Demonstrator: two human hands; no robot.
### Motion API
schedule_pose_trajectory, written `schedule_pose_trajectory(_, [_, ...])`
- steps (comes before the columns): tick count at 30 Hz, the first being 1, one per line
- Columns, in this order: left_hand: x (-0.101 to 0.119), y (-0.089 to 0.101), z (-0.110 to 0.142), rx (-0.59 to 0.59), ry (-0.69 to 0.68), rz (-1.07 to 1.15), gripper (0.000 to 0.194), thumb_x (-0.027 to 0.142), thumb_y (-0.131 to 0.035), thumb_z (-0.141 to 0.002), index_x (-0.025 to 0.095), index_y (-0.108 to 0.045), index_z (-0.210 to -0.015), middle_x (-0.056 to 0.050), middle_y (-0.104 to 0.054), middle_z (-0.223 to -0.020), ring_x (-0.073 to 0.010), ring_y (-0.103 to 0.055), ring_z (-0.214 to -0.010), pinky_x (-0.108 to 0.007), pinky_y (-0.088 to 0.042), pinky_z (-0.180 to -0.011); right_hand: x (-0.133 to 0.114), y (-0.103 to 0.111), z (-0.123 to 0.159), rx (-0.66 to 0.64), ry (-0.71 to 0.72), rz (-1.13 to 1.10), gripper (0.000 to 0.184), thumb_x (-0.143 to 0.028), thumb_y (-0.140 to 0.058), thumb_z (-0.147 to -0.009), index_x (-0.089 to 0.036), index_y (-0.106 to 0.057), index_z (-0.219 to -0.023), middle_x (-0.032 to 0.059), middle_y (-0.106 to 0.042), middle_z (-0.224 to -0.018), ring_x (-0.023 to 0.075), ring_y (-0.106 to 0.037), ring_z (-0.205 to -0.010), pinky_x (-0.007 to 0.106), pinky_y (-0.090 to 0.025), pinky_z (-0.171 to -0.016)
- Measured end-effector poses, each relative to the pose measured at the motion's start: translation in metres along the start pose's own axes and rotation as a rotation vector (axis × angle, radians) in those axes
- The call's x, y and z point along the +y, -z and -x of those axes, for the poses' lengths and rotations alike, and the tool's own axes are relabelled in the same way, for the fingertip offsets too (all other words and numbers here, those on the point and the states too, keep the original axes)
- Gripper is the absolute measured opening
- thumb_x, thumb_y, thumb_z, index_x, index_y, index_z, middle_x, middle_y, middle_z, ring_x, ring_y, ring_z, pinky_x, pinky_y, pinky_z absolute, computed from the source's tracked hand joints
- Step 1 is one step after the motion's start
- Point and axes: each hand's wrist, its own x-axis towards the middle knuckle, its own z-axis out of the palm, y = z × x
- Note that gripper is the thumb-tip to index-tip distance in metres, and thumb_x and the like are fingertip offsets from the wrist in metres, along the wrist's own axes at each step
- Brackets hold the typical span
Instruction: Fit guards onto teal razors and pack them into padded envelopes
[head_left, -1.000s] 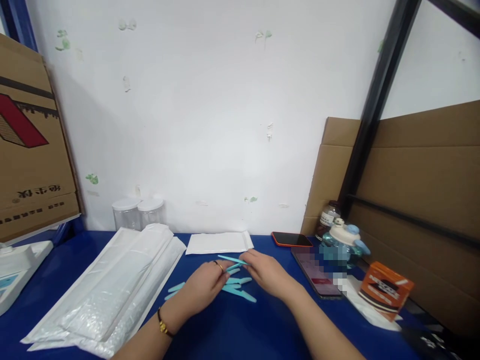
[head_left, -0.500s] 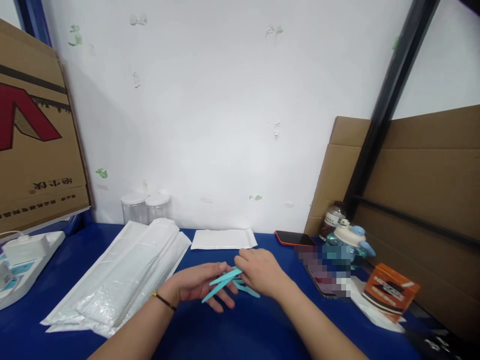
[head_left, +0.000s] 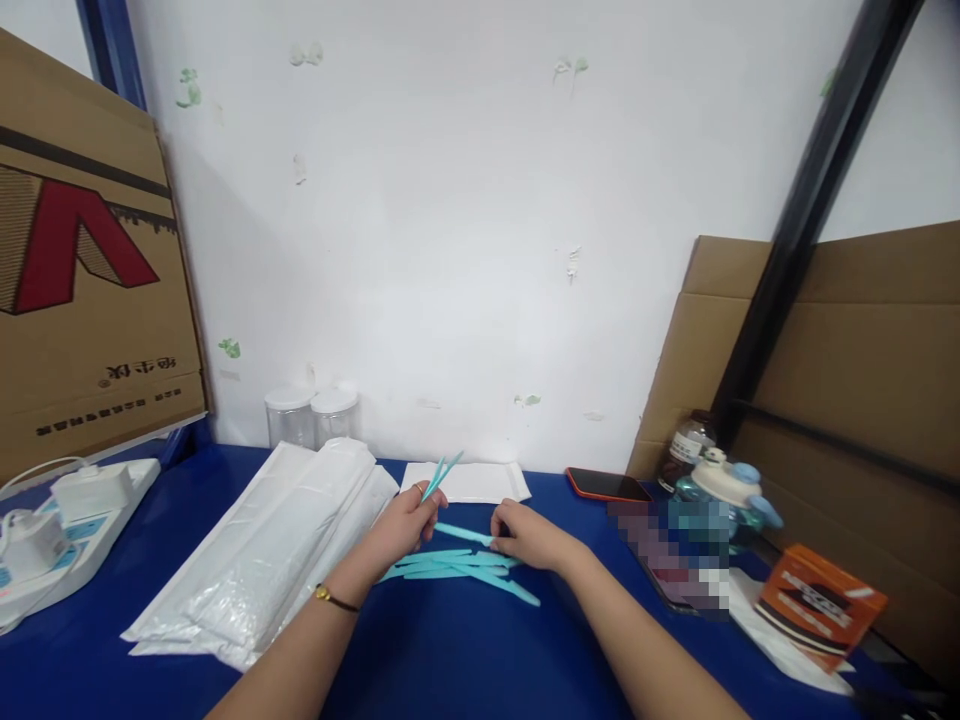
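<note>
My left hand [head_left: 409, 522] is closed round a few slim turquoise plastic sticks, which look like eyebrow razors [head_left: 442, 475]; their tips point up and away. My right hand [head_left: 529, 533] pinches the end of another turquoise razor [head_left: 463, 534], which reaches across toward the left fingers. Whether its far end touches them I cannot tell. Just below both hands, a loose pile of the same razors [head_left: 450, 565] lies on the blue tabletop [head_left: 450, 660], several of them crossing at angles.
White padded mailers [head_left: 262, 550] lie to the left, beside a power strip [head_left: 97, 540]. Behind are a flat white packet [head_left: 480, 482] and two clear jars [head_left: 311, 415]. On the right are phones [head_left: 607, 485], a teal bottle [head_left: 716, 500] and an orange box [head_left: 821, 605].
Both hands held razors close together before; now they are apart, the left raised with a few. A pile of razors now shows on the table. The view has shifted slightly left.
</note>
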Motion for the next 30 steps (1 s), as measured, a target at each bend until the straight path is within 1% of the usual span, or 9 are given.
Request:
schedule_pose_trajectory(3, [-0.001,-0.006,0.0,0.129,-0.25,-0.307,0.032,0.039,-0.03,-0.089,0.018,-0.053,-0.095,-0.007,-0.058,-0.087,-0.0174,-0.055,-0.083,-0.03,-0.043,-0.074,-0.006,0.004,0.004,0.058,-0.023,-0.035,0.003,-0.019,-0.058,-0.075,-0.018,-0.058,-0.077,0.0006,-0.057,-0.075,0.0123,-0.05,-0.068,0.022,-0.035,-0.06])
schedule_pose_trajectory(6, [-0.001,-0.014,0.003,0.121,-0.46,-0.596,0.03,0.032,-0.031,-0.09,0.02,-0.052,-0.108,-0.009,-0.055,-0.114,-0.0215,-0.046,-0.111,-0.037,-0.031,-0.097,-0.014,0.014,0.01,0.131,0.009,-0.161,0.003,-0.021,-0.055,-0.078,-0.018,-0.057,-0.078,-0.0013,-0.055,-0.067,0.0114,-0.048,-0.062,0.022,-0.034,-0.056])
schedule_pose_trajectory(10, [-0.003,-0.022,0.004,-0.033,-0.397,-0.785,0.031,0.035,-0.029,-0.091,0.018,-0.054,-0.098,-0.009,-0.062,-0.087,-0.0224,-0.057,-0.088,-0.036,-0.038,-0.084,-0.016,0.026,0.018,0.164,0.022,-0.412,0.011,-0.028,-0.052,-0.081,-0.018,-0.056,-0.085,-0.0011,-0.055,-0.069,0.0111,-0.05,-0.062,0.022,-0.038,-0.057])
schedule_pose_trajectory(12, [-0.006,-0.022,0.003,-0.007,-0.3,-0.723,0.033,0.039,-0.027,-0.091,0.018,-0.052,-0.094,-0.007,-0.06,-0.077,-0.0211,-0.057,-0.077,-0.032,-0.039,-0.074,-0.01,0.029,0.023,0.146,-0.013,-0.45,0.021,-0.033,-0.056,-0.079,-0.018,-0.055,-0.093,0.0001,-0.057,-0.075,0.0117,-0.052,-0.065,0.023,-0.04,-0.059])
schedule_pose_trajectory(15, [-0.009,-0.02,0.0,0.067,-0.192,-0.449,0.035,0.046,-0.028,-0.089,0.018,-0.049,-0.091,-0.005,-0.056,-0.077,-0.0174,-0.053,-0.073,-0.028,-0.039,-0.068,0.001,0.028,0.033,0.08,-0.025,-0.282,0.032,-0.036,-0.069,-0.067,-0.018,-0.059,-0.091,0.0012,-0.056,-0.082,0.0121,-0.051,-0.068,0.022,-0.04,-0.059])
schedule_pose_trajectory(18, [-0.007,-0.018,0.001,-0.008,0.003,-0.129,0.038,0.054,-0.033,-0.085,0.018,-0.045,-0.089,0.004,-0.04,-0.06,-0.0105,-0.039,-0.052,-0.023,-0.033,-0.05,0.004,0.023,0.038,-0.017,0.025,-0.081,0.021,-0.027,-0.071,-0.061,-0.018,-0.063,-0.078,0.0006,-0.055,-0.081,0.0112,-0.05,-0.067,0.02,-0.037,-0.056])
schedule_pose_trajectory(21, [0.0,-0.017,0.005,-0.122,0.137,0.134,0.041,0.058,-0.042,-0.08,0.019,-0.042,-0.093,0.009,-0.026,-0.056,-0.0065,-0.025,-0.044,-0.019,-0.021,-0.041,0.001,0.017,0.037,-0.018,0.053,0.026,0.01,-0.017,-0.064,-0.062,-0.018,-0.062,-0.072,0.0001,-0.055,-0.077,0.0103,-0.048,-0.064,0.019,-0.034,-0.053])
schedule_pose_trajectory(26, [0.005,-0.017,0.007,-0.148,0.089,0.304,0.04,0.057,-0.046,-0.077,0.018,-0.047,-0.089,0.006,-0.041,-0.065,-0.0044,-0.036,-0.047,-0.018,-0.022,-0.043,-0.001,0.017,0.035,0.062,0.073,0.034,0.009,-0.01,-0.054,-0.064,-0.017,-0.059,-0.068,-0.0002,-0.056,-0.073,0.0097,-0.048,-0.062,0.02,-0.033,-0.055])
schedule_pose_trajectory(30, [0.003,-0.016,0.004,-0.075,0.046,0.357,0.041,0.051,-0.053,-0.076,0.015,-0.049,-0.095,-0.002,-0.057,-0.078,-0.011,-0.055,-0.066,-0.021,-0.037,-0.056,0.002,0.032,0.04,0.092,0.023,-0.315,0.007,-0.018,-0.053,-0.074,-0.017,-0.057,-0.078,-0.0009,-0.058,-0.068,0.0104,-0.049,-0.058,0.021,-0.035,-0.054])
